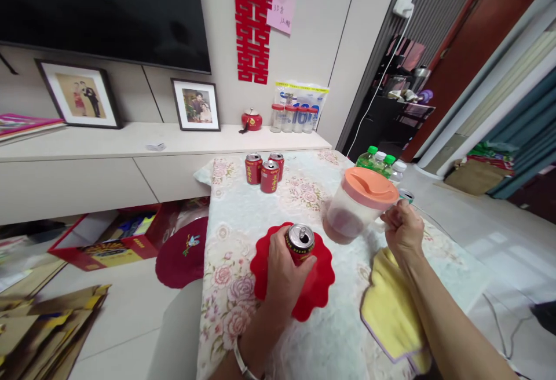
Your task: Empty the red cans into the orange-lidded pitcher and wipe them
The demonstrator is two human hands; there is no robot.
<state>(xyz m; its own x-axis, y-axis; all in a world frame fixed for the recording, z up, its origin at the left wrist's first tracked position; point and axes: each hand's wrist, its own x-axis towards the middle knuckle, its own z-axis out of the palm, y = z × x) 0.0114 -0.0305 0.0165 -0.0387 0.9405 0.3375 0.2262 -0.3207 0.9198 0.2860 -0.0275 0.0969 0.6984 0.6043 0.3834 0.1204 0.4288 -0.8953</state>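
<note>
My left hand (284, 276) is wrapped round an opened red drink can (300, 240) over a red scalloped mat (319, 287). The can's top faces me, with its mouth hole showing. On the right, my right hand (403, 226) grips the handle of a translucent plastic pitcher (343, 218) with an orange lid (369, 186). Some dark liquid shows low in the pitcher, which tilts a little. Whether its base touches the table I cannot tell. A yellow cloth (391, 304) lies under my right forearm. Farther back, three red cans (269, 177) stand grouped together.
A flowered tablecloth (234, 293) covers the table. Several bottles with green and white caps (382, 163) stand behind the pitcher. Along the wall, a white cabinet (108, 148) holds picture frames, a red pot (252, 120) and glass jars (293, 119). A maroon stool (182, 255) stands left.
</note>
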